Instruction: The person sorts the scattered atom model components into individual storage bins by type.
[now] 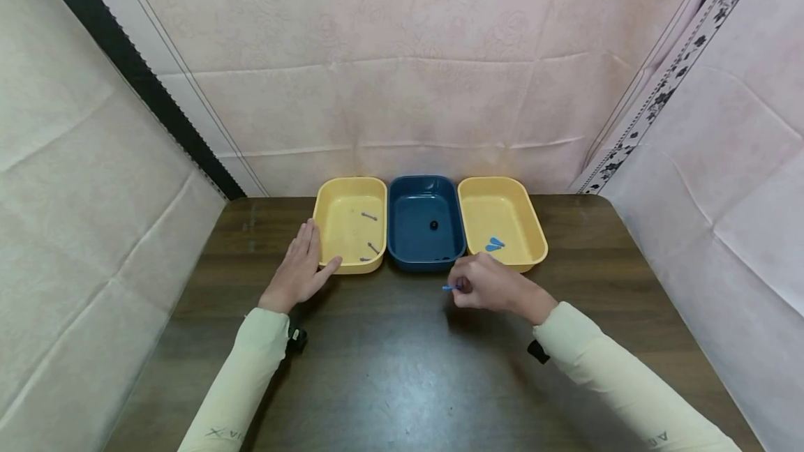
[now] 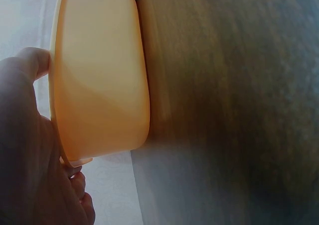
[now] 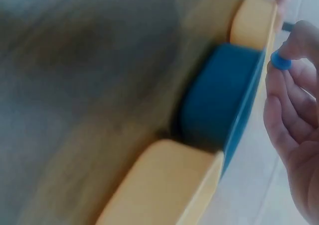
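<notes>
My right hand (image 1: pixel 486 284) is just in front of the right yellow tray and the dark blue tray (image 1: pixel 426 265). Its thumb and forefinger pinch a small blue piece (image 1: pixel 447 288), whose rounded blue end (image 3: pixel 281 60) shows in the right wrist view; the rest is hidden by the fingers. At the left yellow tray (image 1: pixel 345 194), my left hand (image 1: pixel 298 270) touches the rim at the front left corner, fingers straight and thumb spread along the front edge. Several small greyish-purple pins (image 1: pixel 369 216) lie in that tray. Small blue teardrop-shaped pieces (image 1: pixel 494 245) lie in the right yellow tray (image 1: pixel 496 194).
The three trays stand side by side at the back of a dark wooden table (image 1: pixel 383 368). A small black round thing (image 1: pixel 434 225) sits in the blue tray, with something dark near its front wall. Pale cloth (image 1: pixel 402 89) hangs behind and at both sides.
</notes>
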Demonstrator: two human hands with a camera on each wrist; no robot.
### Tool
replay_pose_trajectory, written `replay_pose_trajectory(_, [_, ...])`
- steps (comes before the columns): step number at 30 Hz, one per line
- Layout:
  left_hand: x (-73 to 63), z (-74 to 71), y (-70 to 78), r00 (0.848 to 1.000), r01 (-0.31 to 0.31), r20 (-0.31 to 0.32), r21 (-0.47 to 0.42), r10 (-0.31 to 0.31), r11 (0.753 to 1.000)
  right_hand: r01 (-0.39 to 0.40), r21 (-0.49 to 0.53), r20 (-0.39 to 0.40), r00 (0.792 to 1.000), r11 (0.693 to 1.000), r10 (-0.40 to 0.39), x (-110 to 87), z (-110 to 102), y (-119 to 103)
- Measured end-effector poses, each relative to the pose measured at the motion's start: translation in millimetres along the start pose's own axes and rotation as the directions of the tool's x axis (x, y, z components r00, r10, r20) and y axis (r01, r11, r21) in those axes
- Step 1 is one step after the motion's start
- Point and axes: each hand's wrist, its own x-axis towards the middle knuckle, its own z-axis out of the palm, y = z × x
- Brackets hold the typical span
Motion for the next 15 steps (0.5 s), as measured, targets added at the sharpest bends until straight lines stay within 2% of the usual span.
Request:
replay_pose_trajectory(7, [-0.6, 0.2, -0.6, 1.0, -0.003, -0.006, 0.0, 0.003, 1.0, 0.028, -0.034, -0.132, 0.991, 0.999, -0.032, -3.0, -19, 23])
replay_pose_trajectory(15, [-0.2, 0.5, -0.8, 1.0, -0.003, -0.003, 0.002, 0.003, 1.0, -0.073, -0.055, -0.198, 0.978, 0.996, 0.061, -10.2, -37, 58])
